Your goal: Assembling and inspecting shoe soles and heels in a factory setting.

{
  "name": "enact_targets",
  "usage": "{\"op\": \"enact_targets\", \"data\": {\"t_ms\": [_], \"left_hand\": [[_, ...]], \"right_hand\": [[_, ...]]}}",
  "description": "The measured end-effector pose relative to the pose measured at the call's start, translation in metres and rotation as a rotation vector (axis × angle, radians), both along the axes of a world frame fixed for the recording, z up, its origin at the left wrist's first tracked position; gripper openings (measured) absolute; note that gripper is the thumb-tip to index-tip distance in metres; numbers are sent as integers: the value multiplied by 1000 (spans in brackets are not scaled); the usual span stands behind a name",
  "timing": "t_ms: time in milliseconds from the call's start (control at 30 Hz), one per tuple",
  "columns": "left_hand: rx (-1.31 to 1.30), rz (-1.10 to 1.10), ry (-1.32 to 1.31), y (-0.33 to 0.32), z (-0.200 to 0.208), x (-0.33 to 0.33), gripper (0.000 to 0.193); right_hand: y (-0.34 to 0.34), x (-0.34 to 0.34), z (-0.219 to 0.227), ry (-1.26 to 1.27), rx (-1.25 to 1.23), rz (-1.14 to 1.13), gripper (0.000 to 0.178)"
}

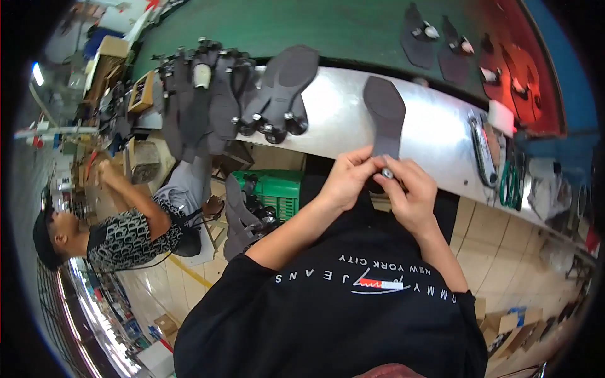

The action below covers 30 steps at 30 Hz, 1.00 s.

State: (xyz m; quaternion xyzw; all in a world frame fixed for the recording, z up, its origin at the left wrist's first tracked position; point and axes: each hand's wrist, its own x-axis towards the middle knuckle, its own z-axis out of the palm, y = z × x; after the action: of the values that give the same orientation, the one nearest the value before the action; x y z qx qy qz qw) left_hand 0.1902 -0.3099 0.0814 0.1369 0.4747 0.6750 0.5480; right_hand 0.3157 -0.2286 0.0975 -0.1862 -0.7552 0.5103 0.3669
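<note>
A dark grey sandal sole lies on the shiny metal bench, its wide end away from me and its narrow end at my fingers. My left hand is closed, thumb and fingers pinched at that narrow end. Close beside it, my right hand grips a small metal-ended piece between thumb and fingers. Both hands meet at the bench's near edge; the fingers hide most of the piece and the sole's end. To the left, a dark sandal rests upturned on other sandals with shiny black parts.
More dark sandals are heaped at the bench's left. Pliers and green-handled scissors lie right. Several sandals stand on the green surface beyond. A green crate is below left, near another person at work.
</note>
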Motion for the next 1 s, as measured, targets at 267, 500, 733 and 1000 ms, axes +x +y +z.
{"op": "enact_targets", "data": {"t_ms": [267, 500, 733, 1000], "left_hand": [[-23, 104, 497, -11, 50, -77, 28], [-411, 550, 1120, -59, 80, -211, 63], [-49, 295, 1267, 81, 62, -138, 47], [-72, 234, 1668, 306, -37, -103, 47]], "right_hand": [[6, -7, 39, -149, -110, 42, 52], [57, 27, 10, -224, -110, -214, 30], [103, 57, -14, -427, 362, -433, 18], [111, 55, -30, -491, 403, -489, 18]]}}
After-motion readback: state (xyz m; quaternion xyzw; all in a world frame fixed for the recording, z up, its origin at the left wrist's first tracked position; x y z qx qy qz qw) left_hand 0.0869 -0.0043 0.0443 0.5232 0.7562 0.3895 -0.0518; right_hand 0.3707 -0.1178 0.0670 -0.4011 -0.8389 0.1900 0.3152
